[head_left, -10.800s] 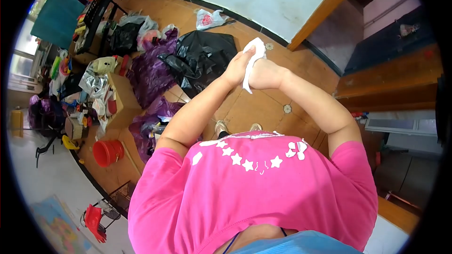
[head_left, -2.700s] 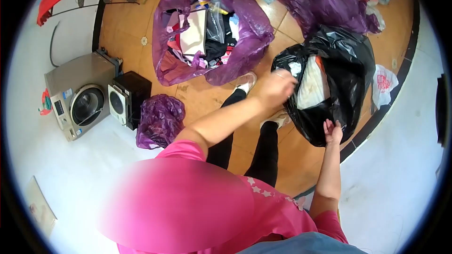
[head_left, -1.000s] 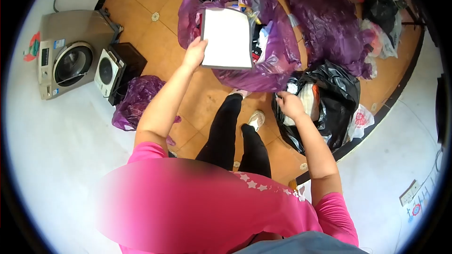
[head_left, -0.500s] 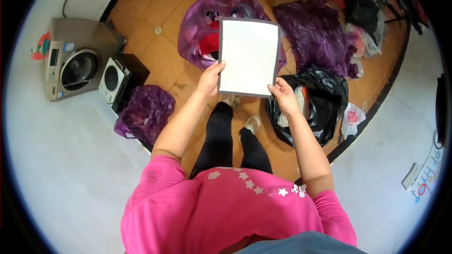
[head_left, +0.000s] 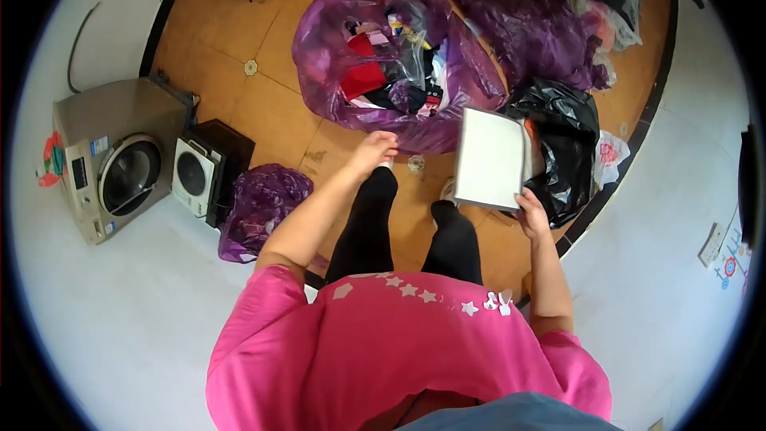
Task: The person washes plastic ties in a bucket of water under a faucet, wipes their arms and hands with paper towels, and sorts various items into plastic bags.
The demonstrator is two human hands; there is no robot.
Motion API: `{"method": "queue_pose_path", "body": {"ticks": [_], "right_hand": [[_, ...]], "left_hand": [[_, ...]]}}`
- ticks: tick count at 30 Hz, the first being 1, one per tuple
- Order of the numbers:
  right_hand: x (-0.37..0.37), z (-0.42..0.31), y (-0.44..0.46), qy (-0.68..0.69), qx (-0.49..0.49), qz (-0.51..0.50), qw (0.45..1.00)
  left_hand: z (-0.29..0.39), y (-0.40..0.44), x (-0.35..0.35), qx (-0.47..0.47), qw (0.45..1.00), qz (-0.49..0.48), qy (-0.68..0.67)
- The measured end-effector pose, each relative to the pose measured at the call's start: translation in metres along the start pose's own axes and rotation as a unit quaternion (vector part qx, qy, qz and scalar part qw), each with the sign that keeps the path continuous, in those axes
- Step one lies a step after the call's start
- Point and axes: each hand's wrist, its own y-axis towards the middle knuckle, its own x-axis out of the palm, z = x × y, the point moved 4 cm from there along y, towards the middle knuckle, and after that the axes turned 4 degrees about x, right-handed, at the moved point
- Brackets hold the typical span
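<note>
My right hand (head_left: 533, 214) is closed on the lower right corner of a flat white rectangular panel (head_left: 490, 161) with a grey border. The panel tilts and overlaps the left side of a black plastic bag (head_left: 568, 164). My left hand (head_left: 373, 153) is apart from the panel, its fingers loosely bent and holding nothing. Just beyond that hand stands a large open purple plastic bag (head_left: 319, 40). Inside the bag are red, black and pink items, among them a red piece (head_left: 364, 80) and some clear plastic.
A washing machine (head_left: 120, 152) and a small white-fronted appliance (head_left: 191, 175) stand at left. Beside them lies a smaller purple bag (head_left: 262, 211). Another purple bag (head_left: 527, 28) spreads at the upper right. A white printed bag (head_left: 611, 156) lies by the wall.
My left hand has let go of the panel. My right hand has carried the panel right and down, uncovering the large purple bag's contents. The view has shifted slightly.
</note>
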Motion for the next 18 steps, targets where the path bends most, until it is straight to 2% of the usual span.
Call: {"method": "queue_pose_path", "body": {"ticks": [1,3,4,5,6,7,8,9,10,12,14,15,16,18], "right_hand": [[-0.014,0.01,-0.006,0.01,0.02,0.032,0.999],[-0.051,0.032,-0.009,0.033,0.052,0.089,0.994],[-0.056,0.033,-0.015,0.076,0.05,0.15,0.985],[-0.064,0.036,-0.016,0.092,0.058,0.15,0.983],[-0.084,0.04,-0.012,0.108,0.067,0.15,0.98],[-0.107,0.048,-0.003,0.149,0.048,0.191,0.969],[-0.132,0.057,0.008,0.189,0.028,0.232,0.954],[-0.155,0.063,0.024,0.264,0.03,0.266,0.927],[-0.151,0.055,0.031,0.333,0.014,0.242,0.911],[-0.153,0.055,0.048,0.282,0.107,0.38,0.874],[-0.148,0.061,0.077,0.167,0.187,0.312,0.916],[-0.139,0.059,0.087,0.141,0.171,0.268,0.938],[-0.127,0.055,0.098,0.114,0.15,0.221,0.957],[-0.083,0.021,0.101,0.038,0.106,0.209,0.971]], "left_hand": [[0.009,-0.005,-0.02,-0.014,1.0,0.016,0.02],[0.018,0.001,-0.053,0.019,0.998,0.036,0.042],[0.025,0.005,-0.063,0.029,0.997,0.047,0.062],[0.027,0.014,-0.069,0.026,0.996,0.047,0.065],[0.029,0.027,-0.074,0.065,0.992,0.035,0.104],[0.032,0.039,-0.075,0.105,0.984,0.021,0.143],[0.035,0.05,-0.073,0.101,0.984,0.021,0.144],[0.039,0.06,-0.069,0.104,0.972,0.027,0.208],[0.035,0.073,-0.067,0.105,0.956,0.033,0.27],[0.029,0.104,-0.065,0.133,0.957,0.035,0.257],[0.03,0.122,-0.063,0.158,0.909,0.102,0.372],[0.048,0.118,-0.056,0.122,0.897,0.123,0.407],[0.068,0.113,-0.05,0.127,0.877,0.143,0.442],[0.081,0.124,-0.058,0.167,0.813,0.187,0.525]]}}
